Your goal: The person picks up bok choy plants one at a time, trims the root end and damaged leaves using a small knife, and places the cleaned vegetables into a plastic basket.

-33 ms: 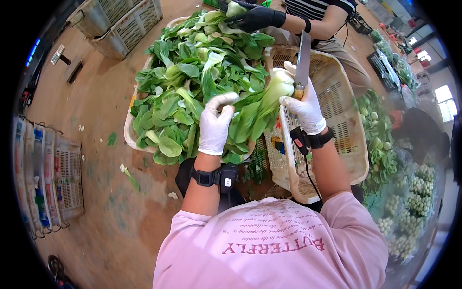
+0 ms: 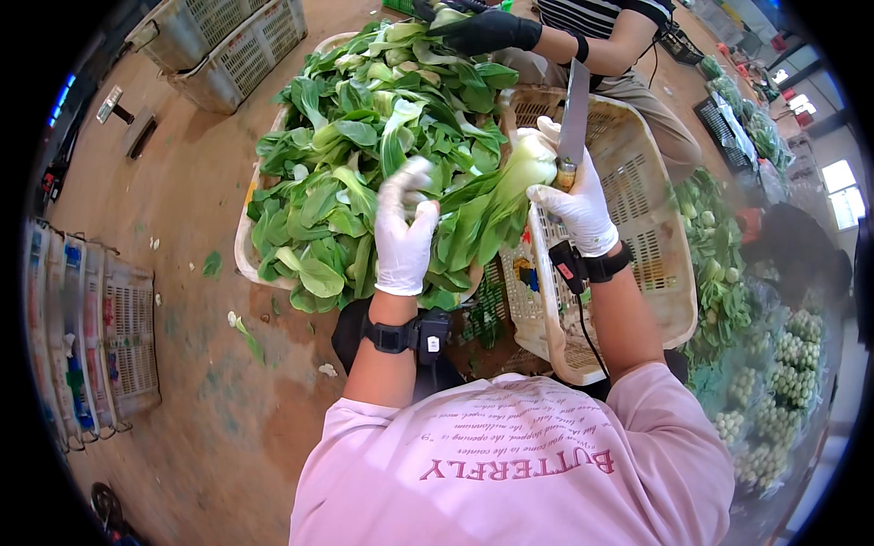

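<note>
My right hand [image 2: 583,207], in a white glove, grips a knife [image 2: 573,114] with its blade pointing up and away from me. The same hand also holds a head of bok choy [image 2: 526,166], its pale base against the fingers and its green leaves hanging down to the left. My left hand [image 2: 403,232], gloved in white too, is raised with thumb and fingers apart and nothing visible in it; its fingertips are slightly blurred. Just beyond it lies a heap of loose bok choy leaves and heads [image 2: 355,132], which fills a pale crate [image 2: 244,250].
An open plastic crate [image 2: 669,273] stands below my right forearm. Across from me, a co-worker's black-gloved hand [image 2: 492,34] is over the heap. Stacked crates [image 2: 241,68] stand far left, a basket [image 2: 132,318] at left. More bok choy [image 2: 706,264] lies at right.
My left hand's fingers have lifted and spread away from the bok choy leaves. The co-worker's gloved hand has shifted slightly. My right hand stays almost still.
</note>
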The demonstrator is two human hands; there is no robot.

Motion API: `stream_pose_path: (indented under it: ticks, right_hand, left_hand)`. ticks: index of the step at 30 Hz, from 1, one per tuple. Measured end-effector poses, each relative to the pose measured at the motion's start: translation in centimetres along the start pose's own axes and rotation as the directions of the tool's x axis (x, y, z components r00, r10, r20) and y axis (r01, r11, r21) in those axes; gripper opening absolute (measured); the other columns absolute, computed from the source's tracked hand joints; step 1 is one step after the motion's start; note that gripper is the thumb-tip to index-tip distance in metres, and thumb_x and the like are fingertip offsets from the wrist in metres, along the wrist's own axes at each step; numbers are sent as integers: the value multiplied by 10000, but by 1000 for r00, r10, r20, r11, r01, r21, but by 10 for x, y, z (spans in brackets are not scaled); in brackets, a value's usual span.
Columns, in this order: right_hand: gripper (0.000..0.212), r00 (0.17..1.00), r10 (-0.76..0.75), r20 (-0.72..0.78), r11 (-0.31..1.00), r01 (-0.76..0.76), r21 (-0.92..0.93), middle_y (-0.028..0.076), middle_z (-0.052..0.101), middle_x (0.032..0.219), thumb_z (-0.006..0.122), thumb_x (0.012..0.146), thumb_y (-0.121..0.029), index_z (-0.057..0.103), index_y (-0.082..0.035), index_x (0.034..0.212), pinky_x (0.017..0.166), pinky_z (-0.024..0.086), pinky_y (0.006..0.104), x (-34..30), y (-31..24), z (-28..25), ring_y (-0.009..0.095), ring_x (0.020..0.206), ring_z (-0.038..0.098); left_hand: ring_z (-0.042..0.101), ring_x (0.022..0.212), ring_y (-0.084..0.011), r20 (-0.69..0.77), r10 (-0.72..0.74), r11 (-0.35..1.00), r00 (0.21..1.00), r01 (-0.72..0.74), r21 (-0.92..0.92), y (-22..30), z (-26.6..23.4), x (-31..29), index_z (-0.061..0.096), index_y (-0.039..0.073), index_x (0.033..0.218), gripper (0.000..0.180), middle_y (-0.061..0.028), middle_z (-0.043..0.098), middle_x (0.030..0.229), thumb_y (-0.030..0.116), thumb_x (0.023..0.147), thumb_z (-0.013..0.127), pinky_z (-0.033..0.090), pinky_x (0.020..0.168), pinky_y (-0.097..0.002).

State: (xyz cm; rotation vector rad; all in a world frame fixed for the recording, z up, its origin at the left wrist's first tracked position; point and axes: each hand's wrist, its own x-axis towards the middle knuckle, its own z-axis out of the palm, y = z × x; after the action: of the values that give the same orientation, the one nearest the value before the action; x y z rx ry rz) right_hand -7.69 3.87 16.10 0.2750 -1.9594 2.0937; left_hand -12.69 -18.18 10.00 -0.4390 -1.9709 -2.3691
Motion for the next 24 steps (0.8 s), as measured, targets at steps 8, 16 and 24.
stream_pose_path:
  ticks: [8, 16, 24]
  right_hand:
    - [761, 989, 20, 146, 998, -10, -64, 129, 525, 1321, 750, 741, -24, 373, -5, 1401, 975, 431, 307, -17, -17, 29, 174, 1178, 508]
    - [299, 962, 214, -168, 974, -197, 111, 103, 665, 1048, 579, 914, -70, 540, 22, 1196, 703, 459, 189, -13, -17, 23, 55, 755, 553]
    - [315, 925, 379, -43, 913, -366, 178, 41, 601, 1027, 658, 882, -117, 574, -16, 1169, 833, 453, 237, -29, 6, 28, 92, 904, 563]
  left_hand:
    - [543, 1058, -299, 295, 307, 860, 905, -396, 321, 6, 22, -5, 558, 57, 1262, 667, -129, 614, 1119, 367, 717, 787, 407, 976, -390]
    - [567, 936, -94, 334, -202, 874, 921, 324, -363, 1, 11, -9, 564, -8, 1177, 529, -18, 626, 1046, 464, 937, 553, 439, 849, -237]
    - [557, 955, -113, 283, -240, 862, 929, 338, -377, 1, 16, -14, 556, -28, 1188, 475, -52, 611, 1080, 396, 977, 511, 443, 850, -244]
